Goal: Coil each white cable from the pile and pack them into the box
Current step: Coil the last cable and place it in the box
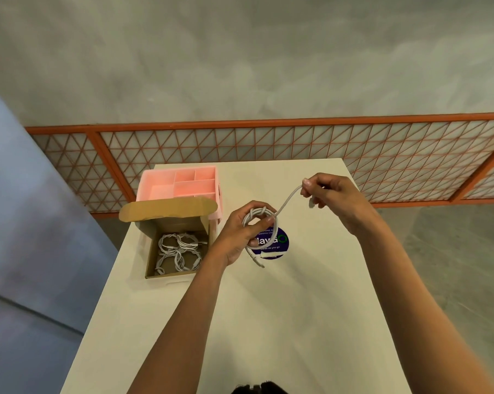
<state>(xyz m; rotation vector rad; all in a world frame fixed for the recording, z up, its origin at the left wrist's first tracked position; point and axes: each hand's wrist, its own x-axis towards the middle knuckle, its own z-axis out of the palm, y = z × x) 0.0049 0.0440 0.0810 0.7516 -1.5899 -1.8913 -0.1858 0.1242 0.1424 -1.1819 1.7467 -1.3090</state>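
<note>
White cable [258, 213] coiled in left hand [238, 233] grip, right hand [336, 200] pinching loose end

The left hand [240, 231] covered the left side of the coil in the white cable [288, 200], and the curled fingers of the right hand [334, 200] hid the stretch they pinched. Coil and hand overlapped the blue sticker [280, 247], and its small print was too fine to read. The raised flap of the box [152, 251] hid the near side of the pink organiser [160, 180]. The packed cables [177, 248] overlapped too much to count. Both forearms and the near end of the table [297, 308] ran out of view.
</note>
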